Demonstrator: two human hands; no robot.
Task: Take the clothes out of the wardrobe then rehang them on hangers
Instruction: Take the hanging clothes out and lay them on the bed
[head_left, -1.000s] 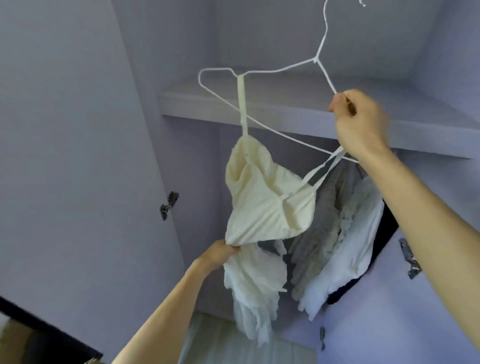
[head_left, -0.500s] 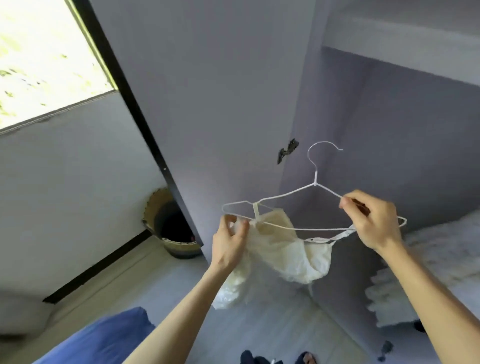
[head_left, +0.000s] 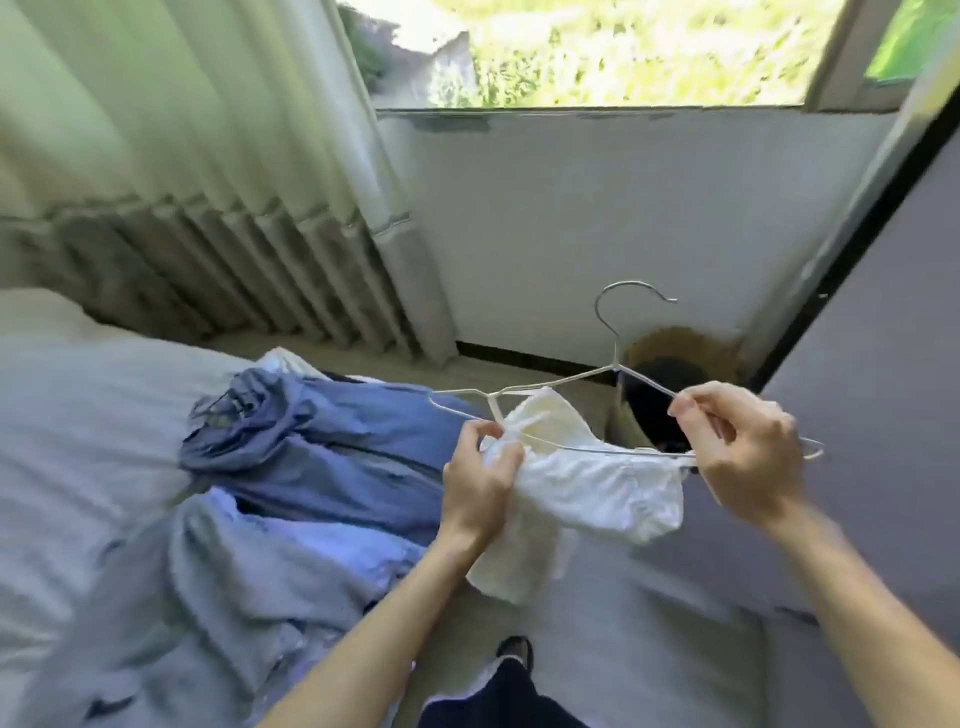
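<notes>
Both hands (head_left: 480, 480) (head_left: 737, 447) hold a hanger (head_left: 561, 382) bearing a cream top (head_left: 587, 478).

A single wide-angle camera on the head looks forward and down, close above the left hand (head_left: 475, 483) and right hand (head_left: 743, 447), facing the window (head_left: 623, 52), with the bed (head_left: 78, 415) on the left.

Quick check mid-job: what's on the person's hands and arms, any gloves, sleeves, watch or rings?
Nothing worn that shows. The left hand and right hand are bare, no gloves or rings. The left forearm and right forearm are bare to the frame's edge: no sleeve, watch or bracelet in view.
</notes>
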